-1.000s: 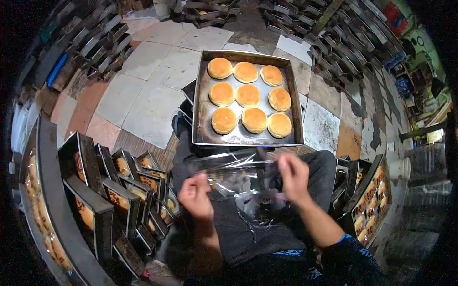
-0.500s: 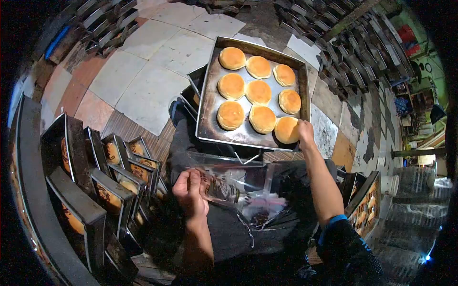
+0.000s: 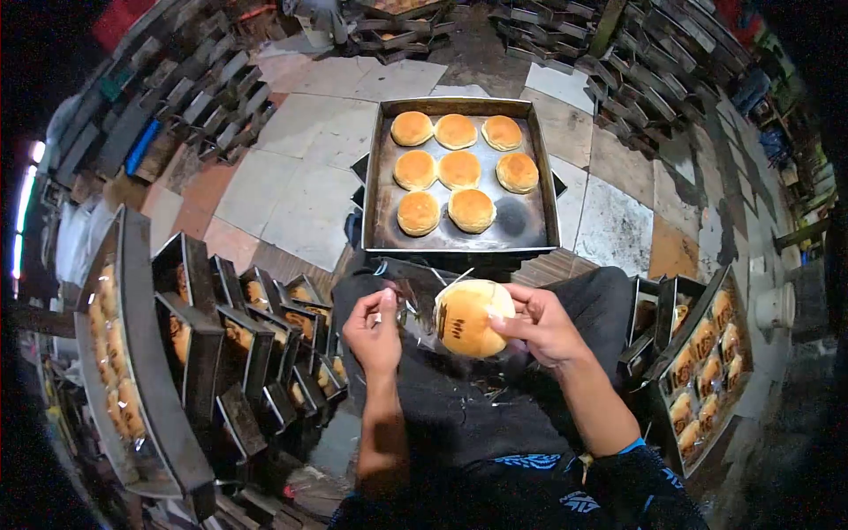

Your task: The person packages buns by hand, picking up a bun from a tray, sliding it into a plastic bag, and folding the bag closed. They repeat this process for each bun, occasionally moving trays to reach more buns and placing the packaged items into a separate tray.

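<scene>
My right hand (image 3: 549, 331) grips a round golden bun (image 3: 477, 309) above my lap, thumb on its top and fingers behind. Dark printed lettering shows over the bun's left part, where the clear plastic bag (image 3: 415, 316) overlaps it. Pinched fingers of my left hand (image 3: 373, 331) hold the bag's left side. Beyond my knees stands a square metal tray (image 3: 549, 231) with several golden buns (image 3: 458, 170) in loose rows. A dark bare patch (image 3: 523, 221) marks its near right corner.
Stacked metal pans (image 3: 199, 340) holding printed, wrapped buns crowd my left side. To the right a tilted tray (image 3: 740, 331) carries more wrapped buns. A white bucket (image 3: 776, 307) stands behind it. More pans (image 3: 649, 84) line the far floor around pale tiles (image 3: 291, 181).
My right hand has taken the near right bun from the tray and brought it to the plastic bag over my lap. My left hand still holds the bag. The view has shifted.
</scene>
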The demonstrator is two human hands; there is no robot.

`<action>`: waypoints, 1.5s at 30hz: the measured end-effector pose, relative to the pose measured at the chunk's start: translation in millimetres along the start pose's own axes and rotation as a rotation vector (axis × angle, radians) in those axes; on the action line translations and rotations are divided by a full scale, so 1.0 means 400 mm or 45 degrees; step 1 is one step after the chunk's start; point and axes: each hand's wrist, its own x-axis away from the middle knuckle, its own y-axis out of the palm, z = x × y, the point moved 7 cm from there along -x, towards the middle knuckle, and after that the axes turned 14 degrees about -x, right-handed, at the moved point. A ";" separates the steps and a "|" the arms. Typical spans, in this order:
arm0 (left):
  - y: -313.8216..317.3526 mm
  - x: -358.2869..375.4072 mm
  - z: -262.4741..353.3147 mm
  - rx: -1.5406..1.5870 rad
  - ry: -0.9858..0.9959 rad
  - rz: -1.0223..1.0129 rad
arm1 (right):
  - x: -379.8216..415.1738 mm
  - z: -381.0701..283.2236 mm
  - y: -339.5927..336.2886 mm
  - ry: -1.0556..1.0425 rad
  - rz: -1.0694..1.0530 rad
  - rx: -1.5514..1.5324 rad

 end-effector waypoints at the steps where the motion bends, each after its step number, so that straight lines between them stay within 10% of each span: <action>1: -0.021 0.005 0.016 0.121 -0.028 -0.052 | 0.017 -0.012 0.008 -0.053 -0.017 -0.039; 4: -0.038 0.042 0.126 -0.361 0.484 0.006 | 0.061 -0.028 0.062 -0.208 -0.037 -0.084; 7: 0.049 0.142 0.236 0.966 0.072 -0.440 | 0.158 -0.095 0.216 -1.440 -0.130 1.053; 8: 0.063 0.159 0.266 1.244 0.052 -0.553 | 0.165 -0.085 0.259 -1.483 -0.337 1.176; 14: -0.002 0.241 0.339 0.963 0.371 -0.184 | 0.223 -0.060 0.309 -1.570 -0.427 1.384; 20: -0.048 0.194 0.400 1.504 0.357 -0.459 | 0.267 -0.061 0.316 -1.788 -0.480 1.418; 45: -0.019 0.209 0.376 1.526 0.415 -0.618 | 0.256 -0.006 0.275 -1.869 -0.265 1.228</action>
